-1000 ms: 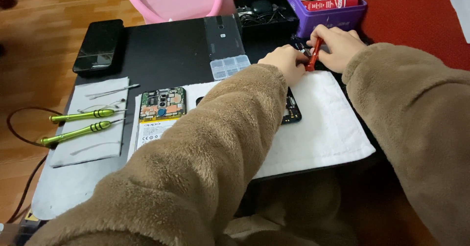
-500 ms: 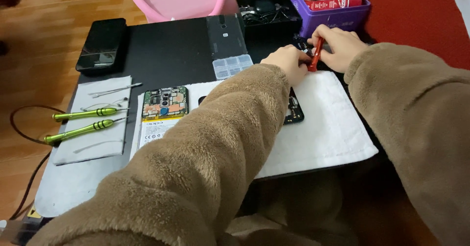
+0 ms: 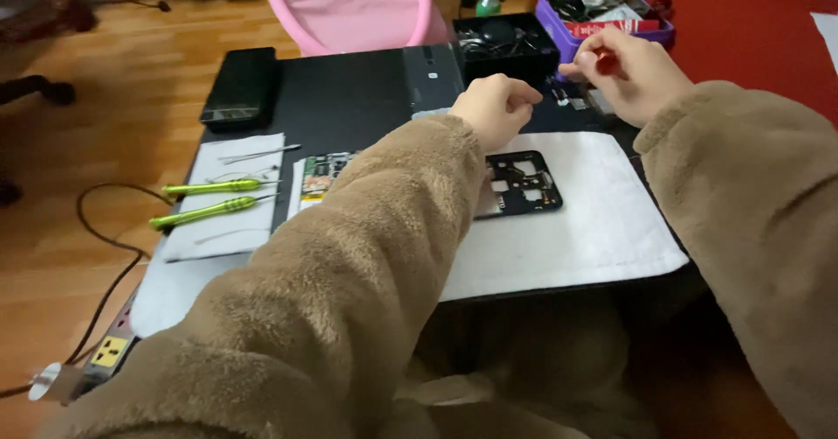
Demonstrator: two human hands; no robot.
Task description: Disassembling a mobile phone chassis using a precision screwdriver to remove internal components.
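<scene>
Left hand curled into a loose fist above the far edge of the white cloth, fingers folded under, nothing visible inside the fist (whether something small is pinched there cannot be told). Right hand raised just beyond the cloth's far right corner, fingers closed around a small red tool, only a sliver of red showing between thumb and forefinger. Both arms in thick tan fleece sleeves, the left one crossing most of the low black table. On the cloth, just below the left hand, a black phone frame lying flat, cut-outs and small metal parts showing. Further left, partly hidden by the sleeve, a green circuit board on a white sheet. On a separate white pad at the table's left side, two lime-green screwdrivers side by side, with thin metal tweezers just above them. At the far left corner, a dark phone face up. Behind the hands, a black tray of cables and a purple box full of bits. Pink chair beyond the table; power strip and black cord on the wooden floor at lower left.
</scene>
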